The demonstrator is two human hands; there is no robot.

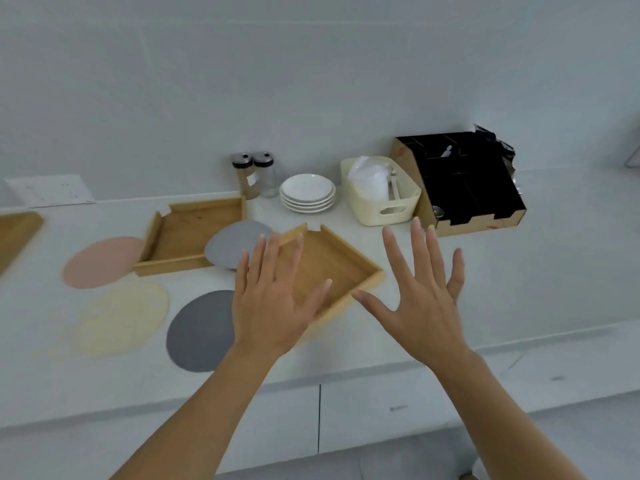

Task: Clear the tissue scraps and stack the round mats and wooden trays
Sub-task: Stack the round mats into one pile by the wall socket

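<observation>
**Count of things on the desk**

Four round mats: pink (102,262), cream (123,318), dark grey (199,330), light grey (232,244). Three wooden trays: one mid-frame (334,268), one left of it (187,233), one cut off at the left edge (15,233). Two jars (255,174). Four stacked plates (307,192). One basket (384,206). One black divided box (464,188). Two hands: left (273,306), right (420,303).

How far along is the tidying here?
Barely begun. No tissue scraps show on the counter. Both hands, left hand and right hand, hover open and empty. The pink mat, cream mat, two grey mats and wooden trays lie unstacked.
</observation>
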